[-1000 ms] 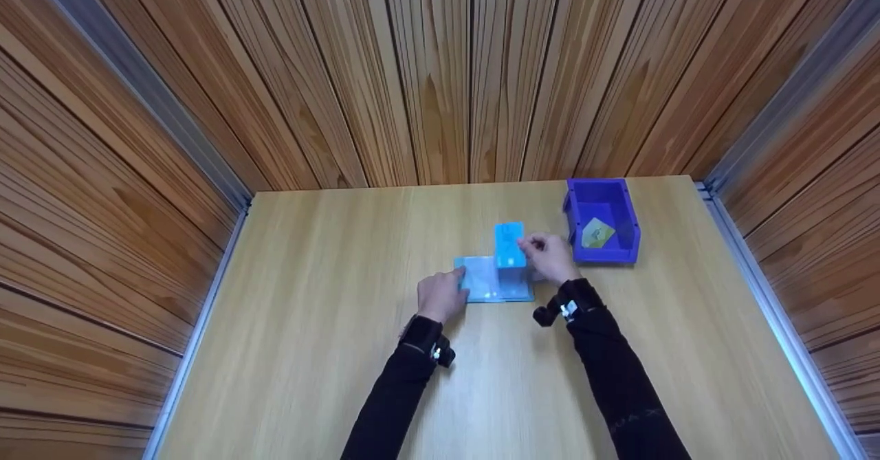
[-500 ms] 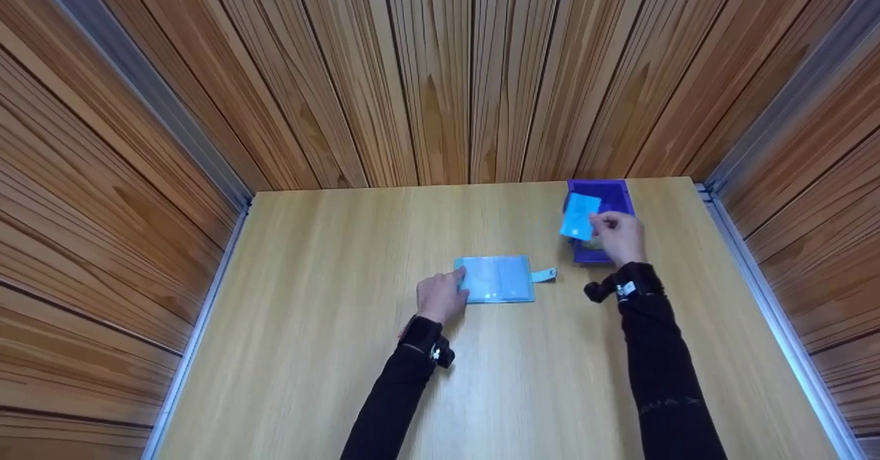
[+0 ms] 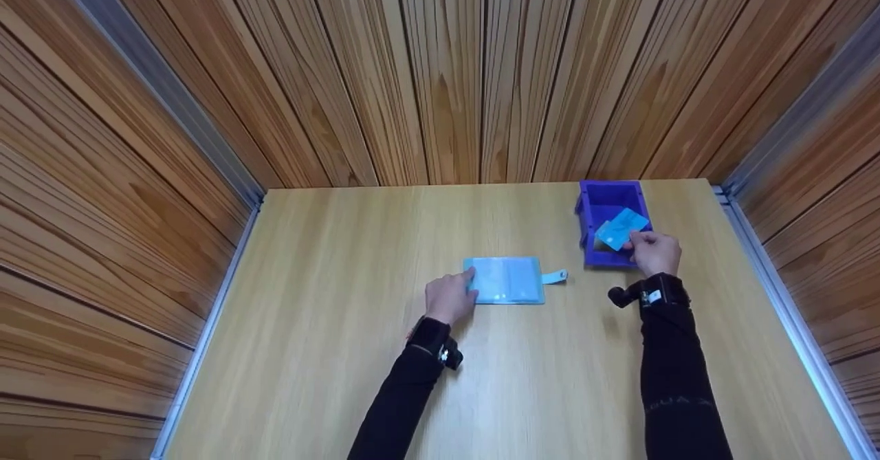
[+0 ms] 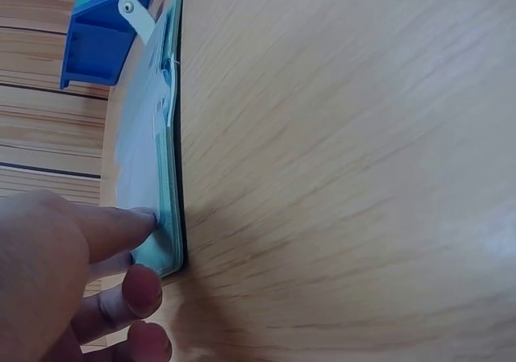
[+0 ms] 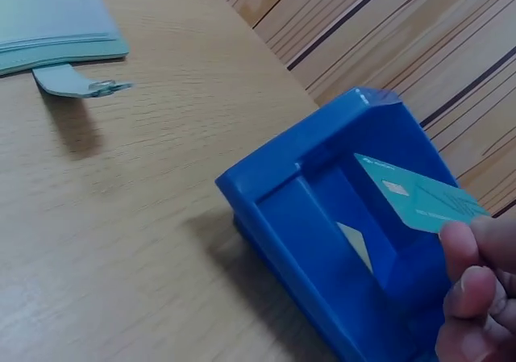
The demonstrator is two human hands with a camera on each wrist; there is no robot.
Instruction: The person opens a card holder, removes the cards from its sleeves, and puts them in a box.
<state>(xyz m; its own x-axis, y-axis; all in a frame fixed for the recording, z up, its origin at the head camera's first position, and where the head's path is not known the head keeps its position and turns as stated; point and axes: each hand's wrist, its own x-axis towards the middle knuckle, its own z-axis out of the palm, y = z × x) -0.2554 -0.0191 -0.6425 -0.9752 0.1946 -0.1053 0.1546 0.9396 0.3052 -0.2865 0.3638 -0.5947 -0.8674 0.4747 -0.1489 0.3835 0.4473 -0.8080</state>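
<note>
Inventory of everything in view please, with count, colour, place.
Card holder: 1, light blue, flat on table
Snap strap: 1, light blue, sticking out from holder's right edge
Card: 1, blue-green, in right hand, above bin
Second card: 1, pale yellowish, inside bin, partly hidden
Bin: 1, purple (blue in wrist views), table's far right
Table: 1, light wood, below everything
Plank walls: 3, brown, back and sides
Wrist cameras: 2, black, one per wrist
Sleeves: 2, black, both arms
Left hand: 1, touching holder's left end
Right hand: 1, pinching blue-green card

passage: between wallet (image 3: 505, 280) and purple bin (image 3: 603, 259) | obstacles: protruding strap (image 3: 554, 277), bin's raised walls (image 5: 290, 241)
</note>
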